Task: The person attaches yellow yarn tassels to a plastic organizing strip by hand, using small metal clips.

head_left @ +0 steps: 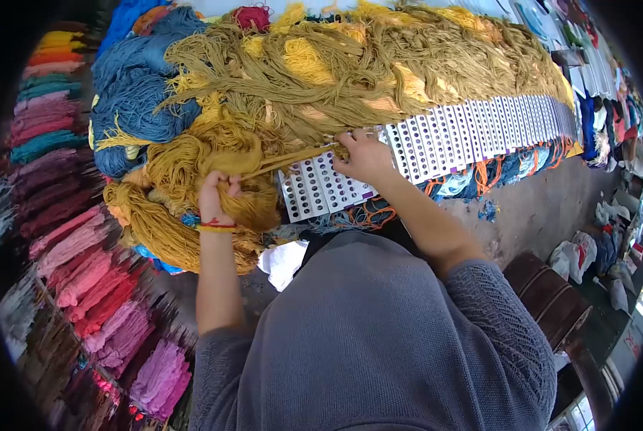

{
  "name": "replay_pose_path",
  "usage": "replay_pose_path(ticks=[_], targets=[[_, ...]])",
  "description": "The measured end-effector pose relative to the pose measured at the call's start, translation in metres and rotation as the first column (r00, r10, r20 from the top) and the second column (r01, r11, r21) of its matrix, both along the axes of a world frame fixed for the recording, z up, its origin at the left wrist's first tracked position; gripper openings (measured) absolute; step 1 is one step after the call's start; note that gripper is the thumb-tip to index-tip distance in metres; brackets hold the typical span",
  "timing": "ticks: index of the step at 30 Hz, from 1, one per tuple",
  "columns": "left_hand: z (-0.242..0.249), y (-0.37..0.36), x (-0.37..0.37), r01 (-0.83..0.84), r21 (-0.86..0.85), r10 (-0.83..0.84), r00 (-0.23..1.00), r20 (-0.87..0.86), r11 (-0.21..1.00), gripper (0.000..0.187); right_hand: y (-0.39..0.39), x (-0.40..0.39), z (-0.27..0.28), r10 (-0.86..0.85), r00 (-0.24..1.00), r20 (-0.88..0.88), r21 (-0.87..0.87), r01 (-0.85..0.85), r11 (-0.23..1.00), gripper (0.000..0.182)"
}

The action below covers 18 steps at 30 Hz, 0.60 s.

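Note:
A strand of mustard yarn stretches between my two hands over white cards punched with rows of round holes. My left hand, with a red and yellow band at the wrist, has its fingers curled round the mustard yarn at the left of the cards. Near the cards' upper edge, my right hand pinches the other end of the strand; its fingertips are partly hidden. Loose mustard skeins lie around and below my left hand. Olive yarn is heaped beyond the cards.
Blue yarn is piled at the table's left end. Skeins in many colours hang along the left side. Orange and blue threads dangle under the cards' near edge. A brown seat stands at my right, with plastic bags beyond.

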<state>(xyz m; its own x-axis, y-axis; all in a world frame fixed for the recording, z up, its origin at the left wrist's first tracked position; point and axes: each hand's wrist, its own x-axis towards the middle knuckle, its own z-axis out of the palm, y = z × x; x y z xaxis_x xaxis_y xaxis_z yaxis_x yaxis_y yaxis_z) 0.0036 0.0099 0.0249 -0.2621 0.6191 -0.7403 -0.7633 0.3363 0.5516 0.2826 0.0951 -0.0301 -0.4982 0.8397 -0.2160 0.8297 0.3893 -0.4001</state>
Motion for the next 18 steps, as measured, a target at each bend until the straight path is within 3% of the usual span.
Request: replay_pose_path(ticks=[2, 4, 5, 7, 8, 10, 11, 13, 14, 16, 17, 18], targets=[[0.021, 0.016, -0.002, 0.186, 0.003, -0.186, 0.981, -0.047, 0.983, 0.012, -0.004, 0.001, 0.002, -0.047, 0.998, -0.033, -0.043, 0.045, 0.998, 0.043], [0.021, 0.028, -0.003, 0.317, -0.093, -0.328, 0.868, -0.374, 0.944, 0.014, -0.003, 0.001, 0.005, -0.034, 0.999, -0.034, -0.048, 0.033, 0.998, 0.043], [0.020, 0.032, -0.001, 0.444, -0.064, -0.427, 0.796, -0.430, 0.893, 0.016, -0.002, 0.003, 0.005, -0.029, 0.999, -0.031, -0.050, 0.027, 0.998, 0.044], [0.022, 0.039, 0.008, 0.474, -0.032, -0.437, 0.779, -0.449, 0.880, 0.017, 0.000, 0.001, 0.008, -0.024, 1.000, -0.020, -0.087, 0.022, 0.996, 0.044], [0.023, 0.036, 0.015, 0.477, 0.030, -0.421, 0.801, -0.426, 0.878, 0.019, 0.001, 0.001, 0.009, -0.020, 1.000, -0.019, -0.108, 0.018, 0.994, 0.045], [0.015, 0.033, 0.021, 0.298, 0.175, -0.313, 0.948, 0.063, 0.938, 0.020, 0.003, 0.002, 0.007, -0.029, 0.999, -0.018, -0.129, 0.026, 0.991, 0.045], [-0.002, 0.032, 0.013, 0.329, 0.320, -0.409, 0.885, 0.225, 0.888, 0.021, 0.003, 0.003, 0.003, -0.016, 1.000, -0.011, -0.107, 0.014, 0.994, 0.045], [-0.014, 0.026, 0.003, 0.532, -0.134, -0.549, 0.807, -0.217, 0.836, 0.020, 0.002, 0.003, 0.003, 0.006, 1.000, 0.001, -0.096, -0.006, 0.995, 0.045], [-0.018, 0.024, -0.006, 0.553, -0.359, -0.658, 0.594, -0.464, 0.752, 0.021, 0.003, 0.003, 0.005, 0.007, 1.000, -0.002, -0.099, -0.007, 0.995, 0.045], [-0.028, 0.015, -0.040, 0.658, -0.594, -0.749, -0.067, -0.659, 0.463, 0.021, 0.004, 0.001, 0.008, -0.005, 1.000, -0.005, -0.134, 0.005, 0.991, 0.045], [-0.037, 0.010, -0.037, 0.626, -0.501, -0.697, 0.097, -0.710, 0.597, 0.021, 0.004, 0.002, 0.008, -0.005, 1.000, 0.001, -0.129, 0.005, 0.992, 0.045], [-0.024, 0.015, -0.032, 0.616, -0.491, -0.734, 0.223, -0.642, 0.616, 0.020, 0.003, 0.004, 0.005, -0.009, 1.000, 0.007, -0.133, 0.010, 0.991, 0.045]])
